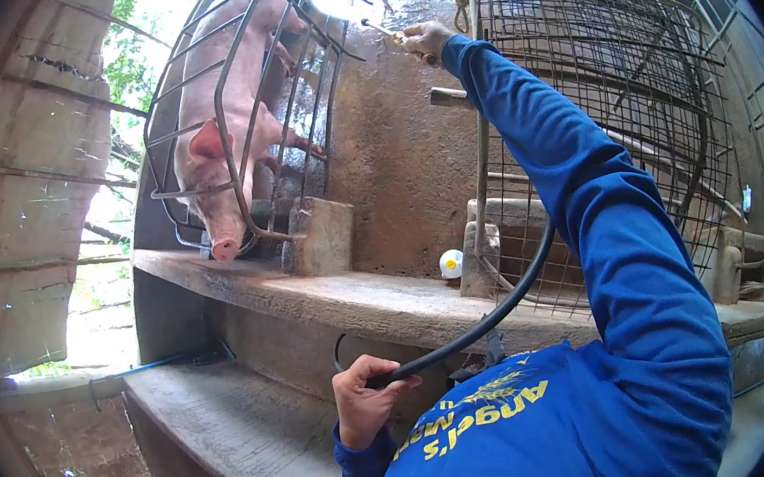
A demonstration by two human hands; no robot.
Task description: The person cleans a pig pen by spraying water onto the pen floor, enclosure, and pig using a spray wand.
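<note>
My left hand (pixel 372 398) is closed around a black hose (pixel 495 318) in front of my chest. From there the hose curves up to the right and passes behind my right sleeve. My right hand (pixel 424 42), at the end of a raised arm, is closed on a spray nozzle (pixel 382 28) with a thin, light-coloured tip. The tip points up and left, near the wet brown floor (pixel 380 135). A pink pig (pixel 230 105) stands in a metal-barred pen to the left, its snout over the concrete ledge (pixel 313 298).
Metal bars (pixel 221 106) enclose the pig. A wire mesh cage (pixel 587 55) stands on the right, close to my right arm. A short concrete post (pixel 320 236) rises from the ledge. A white round object with a yellow spot (pixel 451 264) lies behind the ledge. A concrete trough (pixel 233 416) runs below.
</note>
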